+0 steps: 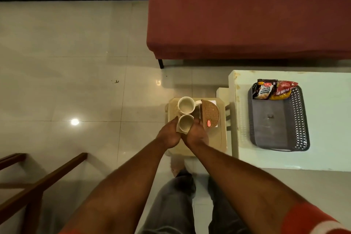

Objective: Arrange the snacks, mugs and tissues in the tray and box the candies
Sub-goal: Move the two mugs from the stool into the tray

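Two cream mugs stand on a small beige stool point(216, 144). The far mug point(186, 105) stands free, its handle pointing right. The near mug point(185, 123) sits between my hands: my left hand point(169, 135) cups its left side and my right hand point(196, 134) its right side. A brown half-round box point(209, 115) with a red label lies on the stool just right of the mugs. On the pale table to the right, a dark mesh tray point(301, 119) holds a salted peanuts packet point(264, 89) and a red-yellow snack packet point(283, 90) at its far end.
A dark red sofa point(247, 15) stands beyond the stool and the pale table point(326, 159). A wooden chair frame point(43, 180) stands at lower left. Glossy tiled floor lies to the left. My legs in grey trousers are below the stool.
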